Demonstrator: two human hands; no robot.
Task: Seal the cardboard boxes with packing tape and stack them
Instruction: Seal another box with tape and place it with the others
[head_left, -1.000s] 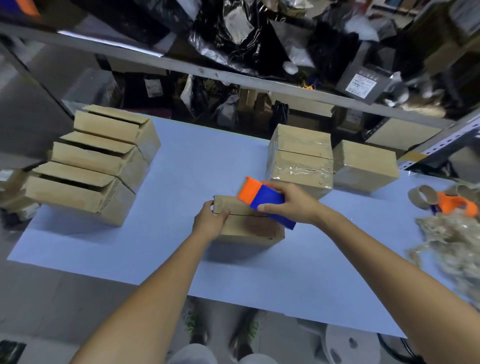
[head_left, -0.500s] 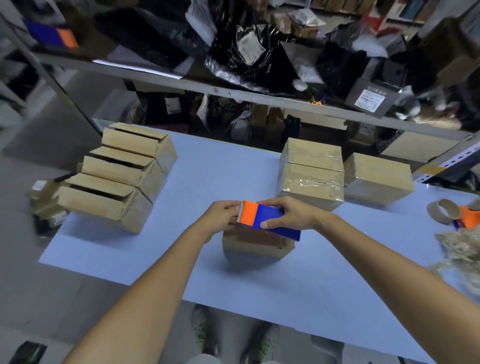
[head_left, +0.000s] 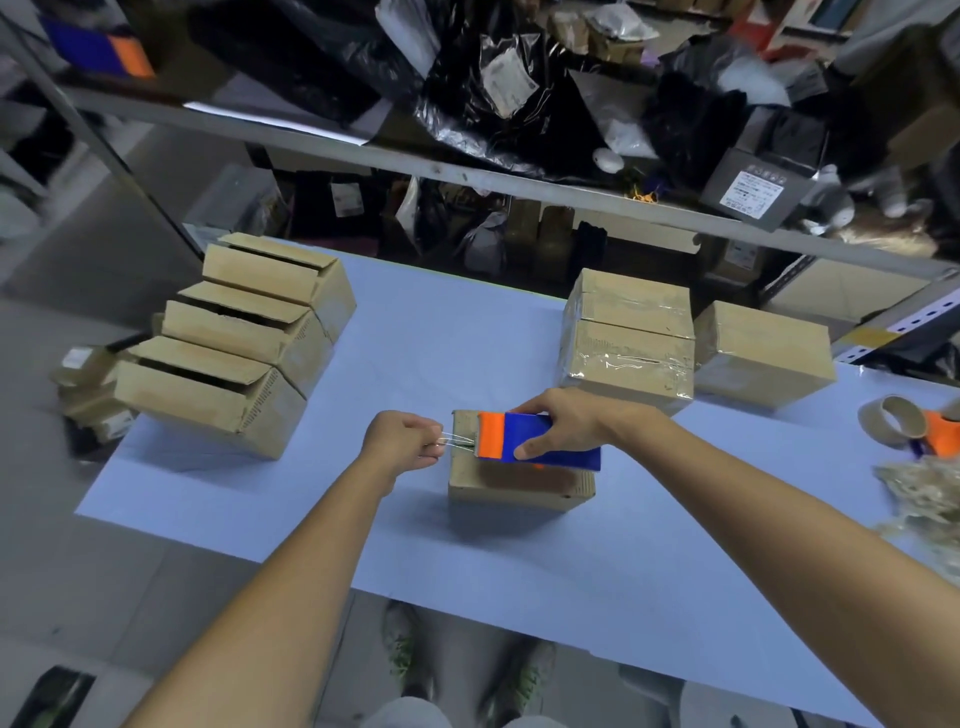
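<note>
Hands are working at a small cardboard box (head_left: 514, 486): the left hand (head_left: 402, 441) is pinching the clear tape end (head_left: 457, 443), the right hand (head_left: 566, 423) is gripping the blue-and-orange dispenser (head_left: 545, 448) over its top. Three open-flapped boxes (head_left: 228, 364) are sitting left on the bench (head_left: 457, 332), two taped boxes (head_left: 628, 338) stacked behind.

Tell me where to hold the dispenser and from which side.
Probably grip the dispenser by its blue body, from above and the right, thumb on the near face and fingers over the far one, as the right hand does. The orange end points left, where the left hand pinches the tape, so leave it free.
</note>
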